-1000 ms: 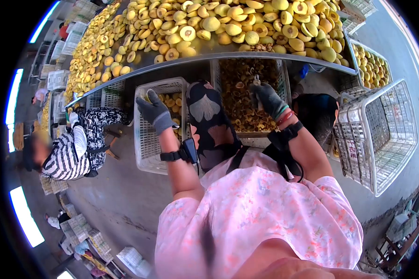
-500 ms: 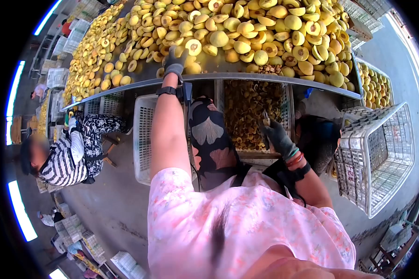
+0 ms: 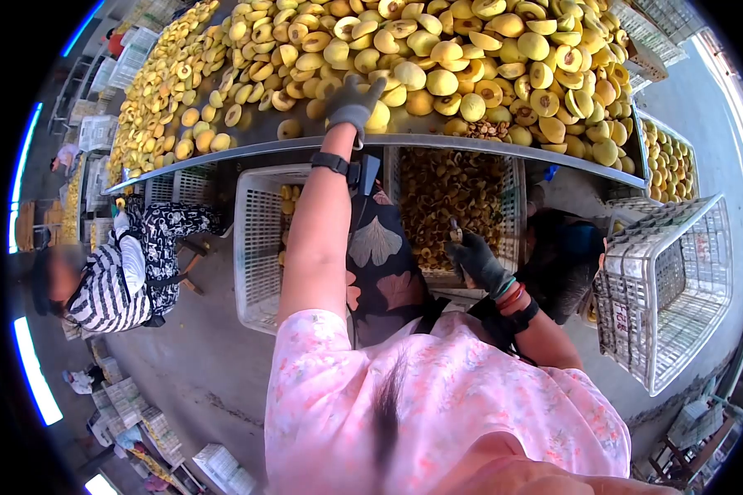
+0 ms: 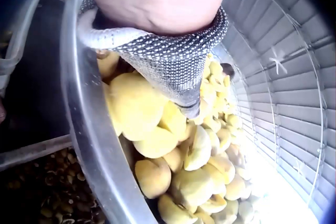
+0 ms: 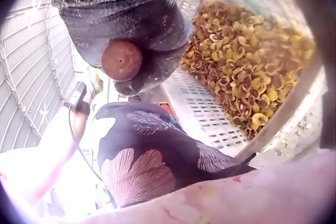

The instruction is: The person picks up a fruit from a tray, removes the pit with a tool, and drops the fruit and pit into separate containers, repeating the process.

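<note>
My gloved left hand [image 3: 351, 107] reaches over the table's front edge, fingers spread among halved yellow peaches [image 3: 421, 74]. In the left wrist view its grey glove [image 4: 168, 66] hangs over the peaches [image 4: 194, 182], the fingertips hidden. My gloved right hand [image 3: 477, 260] grips a small hand tool [image 3: 455, 231] above a crate of brown and yellow scraps [image 3: 437, 186]. The right wrist view shows the curled right hand [image 5: 131, 35] with the tool's round brown handle end [image 5: 122, 60] sticking out of the fist; its working end is hidden there.
A white crate [image 3: 256, 247] with some peaches stands left of my leg. The metal table edge [image 3: 264, 152] crosses ahead. At right, an upended white crate [image 3: 660, 289] stands near a crate of peaches [image 3: 667, 157]. A seated person [image 3: 124, 280] works at left.
My left hand has gone from the left crate, where it had a fruit piece, up to the table, then shifted right among the peaches. The right hand has lowered with its tool.
</note>
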The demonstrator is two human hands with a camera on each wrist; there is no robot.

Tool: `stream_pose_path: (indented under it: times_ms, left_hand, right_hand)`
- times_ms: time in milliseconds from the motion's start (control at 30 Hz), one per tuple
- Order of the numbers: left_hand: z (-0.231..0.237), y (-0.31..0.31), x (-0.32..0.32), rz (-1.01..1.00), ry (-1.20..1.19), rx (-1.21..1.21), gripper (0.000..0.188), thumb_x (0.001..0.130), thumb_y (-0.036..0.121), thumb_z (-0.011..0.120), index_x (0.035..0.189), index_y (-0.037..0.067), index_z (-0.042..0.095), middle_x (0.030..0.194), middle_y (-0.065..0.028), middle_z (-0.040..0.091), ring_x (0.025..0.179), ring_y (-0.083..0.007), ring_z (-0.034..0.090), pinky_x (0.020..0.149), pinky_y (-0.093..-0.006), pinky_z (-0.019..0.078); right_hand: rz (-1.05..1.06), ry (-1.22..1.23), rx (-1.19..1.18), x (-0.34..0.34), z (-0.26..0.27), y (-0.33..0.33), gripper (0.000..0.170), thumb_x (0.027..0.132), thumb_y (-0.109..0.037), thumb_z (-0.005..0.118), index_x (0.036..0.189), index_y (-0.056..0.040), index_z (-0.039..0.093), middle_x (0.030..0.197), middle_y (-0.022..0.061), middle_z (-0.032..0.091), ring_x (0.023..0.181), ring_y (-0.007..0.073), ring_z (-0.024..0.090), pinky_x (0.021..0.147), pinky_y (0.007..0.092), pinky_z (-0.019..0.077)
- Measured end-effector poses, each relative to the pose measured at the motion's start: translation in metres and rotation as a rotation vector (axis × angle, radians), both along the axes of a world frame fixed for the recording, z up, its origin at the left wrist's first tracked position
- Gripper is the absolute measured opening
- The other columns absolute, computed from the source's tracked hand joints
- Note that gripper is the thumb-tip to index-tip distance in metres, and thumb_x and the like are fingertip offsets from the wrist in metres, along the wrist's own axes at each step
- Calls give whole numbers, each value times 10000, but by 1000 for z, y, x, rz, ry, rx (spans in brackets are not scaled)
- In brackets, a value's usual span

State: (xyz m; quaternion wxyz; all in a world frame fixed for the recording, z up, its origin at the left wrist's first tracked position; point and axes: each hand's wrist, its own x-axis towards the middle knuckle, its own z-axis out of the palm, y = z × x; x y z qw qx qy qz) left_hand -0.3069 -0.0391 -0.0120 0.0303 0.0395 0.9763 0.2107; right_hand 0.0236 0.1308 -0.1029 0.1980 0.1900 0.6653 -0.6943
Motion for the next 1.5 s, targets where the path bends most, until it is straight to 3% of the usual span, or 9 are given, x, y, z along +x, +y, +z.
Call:
stream_pose_path:
  times_ms: [100, 467, 633, 733, 867, 933, 1000, 1167, 1500]
  left_hand:
    - [2, 27, -14, 26, -183, -103, 960, 778, 813, 203, 1199, 42, 588, 1214, -231, 567, 1158, -337, 535, 972, -437, 401]
    - [-3, 35, -1, 11, 75, 283, 784, 709, 716, 564, 1154, 73, 605, 1101, -191, 636, 1047, -330, 600, 864, -408, 469]
    - [16, 43, 52, -275, 239, 973, 469, 802, 447, 659, 1039, 44, 621, 962, -120, 655, 954, -223, 620, 786, -345, 477]
    - [46, 48, 113, -328, -239, 1522, 525, 844, 373, 634, 1209, 17, 508, 1085, -109, 608, 955, -220, 606, 771, -338, 514]
    - [54, 45, 175, -422, -509, 1770, 535, 875, 351, 604, 1262, 12, 456, 1117, -113, 590, 925, -208, 610, 662, -319, 539]
    - [58, 47, 203, -334, -589, 1823, 560, 876, 411, 589, 1259, 23, 462, 1121, -115, 588, 933, -199, 606, 650, -317, 537]
    - [49, 54, 222, -322, -401, 1701, 661, 894, 551, 483, 1301, 32, 436, 1215, -168, 561, 988, -247, 609, 835, -334, 510]
    - [55, 61, 258, -345, -312, 1664, 593, 916, 549, 449, 1219, 43, 507, 1121, -97, 577, 1027, -195, 575, 916, -325, 465]
    - [60, 74, 288, -301, -145, 1589, 618, 874, 605, 477, 1145, 52, 522, 1053, -144, 615, 935, -247, 613, 848, -361, 503]
  right_hand:
    - [1, -59, -17, 1, 16, 1, 120, 841, -130, 592, 868, -18, 557, 575, 26, 513, 470, 114, 483, 422, 310, 393]
    - [-6, 49, 47, 12, 18, 17, 142, 856, -157, 598, 900, -52, 514, 641, 23, 526, 502, 118, 501, 458, 285, 407]
    - [15, 236, 365, 4, 3, 29, 238, 815, -191, 594, 949, -10, 518, 726, 169, 595, 641, 332, 582, 603, 410, 464]
    - [-33, 462, 488, -1, 38, 32, 287, 805, -203, 597, 992, -7, 501, 753, 243, 591, 728, 433, 578, 640, 458, 464]
    - [-49, 553, 605, -2, 134, 30, 298, 805, -205, 610, 1003, -16, 490, 715, 252, 580, 753, 461, 572, 622, 486, 461]
    - [-45, 675, 637, 2, 152, 31, 243, 816, -184, 610, 950, -31, 477, 684, 239, 575, 712, 445, 579, 581, 493, 451]
    - [-8, 787, 686, 3, 156, 34, 225, 818, -171, 611, 924, -36, 465, 684, 239, 574, 698, 435, 582, 571, 494, 446]
    - [5, 820, 723, 14, 172, 27, 269, 825, -186, 635, 932, -28, 445, 666, 233, 574, 680, 432, 580, 557, 492, 444]
    - [-1, 828, 609, 32, 153, 24, 260, 806, -181, 628, 931, -11, 476, 727, 246, 582, 734, 446, 573, 592, 490, 443]
